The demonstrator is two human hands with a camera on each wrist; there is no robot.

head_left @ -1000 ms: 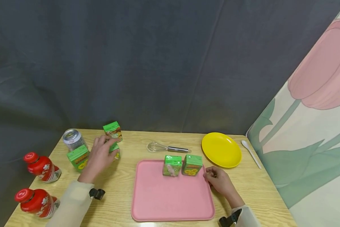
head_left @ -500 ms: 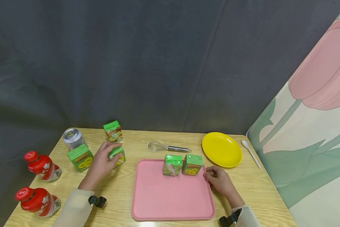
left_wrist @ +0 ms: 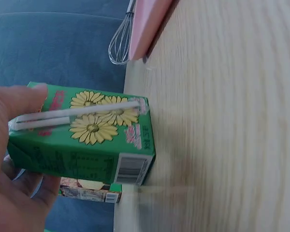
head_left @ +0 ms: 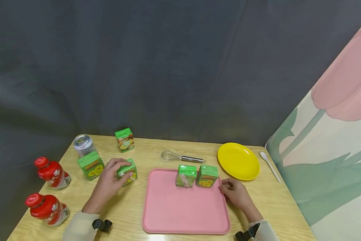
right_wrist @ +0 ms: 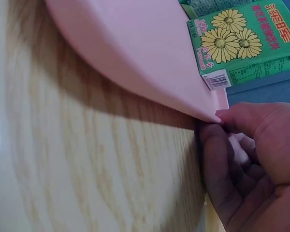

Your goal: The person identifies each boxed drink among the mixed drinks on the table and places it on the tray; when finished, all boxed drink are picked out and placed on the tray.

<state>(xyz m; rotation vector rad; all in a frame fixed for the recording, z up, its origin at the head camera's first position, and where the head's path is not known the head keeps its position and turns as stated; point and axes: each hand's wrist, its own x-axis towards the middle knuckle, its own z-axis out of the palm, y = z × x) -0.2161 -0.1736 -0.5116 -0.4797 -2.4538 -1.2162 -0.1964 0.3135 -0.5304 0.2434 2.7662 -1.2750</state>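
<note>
My left hand [head_left: 110, 179] grips a green drink carton [head_left: 129, 173] between thumb and fingers, to the left of the pink tray [head_left: 186, 214]. In the left wrist view this drink carton [left_wrist: 94, 125] shows yellow flowers and a white straw on its side; whether it touches the table I cannot tell. My right hand [head_left: 235, 193] pinches the tray's right rim, thumb on top and fingers curled beneath, as the right wrist view shows. Two more cartons stand at the back of the tray: one with a pale picture [head_left: 185, 177], one with yellow flowers [head_left: 206, 177].
At the left stand two red bottles [head_left: 54, 174], a silver can [head_left: 84, 145] and a green flowered carton [head_left: 91, 166]. Another carton [head_left: 125, 140] is near the back edge. A whisk [head_left: 183, 157] lies behind the tray; a yellow plate [head_left: 238, 161] and white spoon [head_left: 270, 166] are right.
My left hand has drawn the drink carton toward me and slightly right, away from the carton at the back edge. The right hand stays on the tray rim.
</note>
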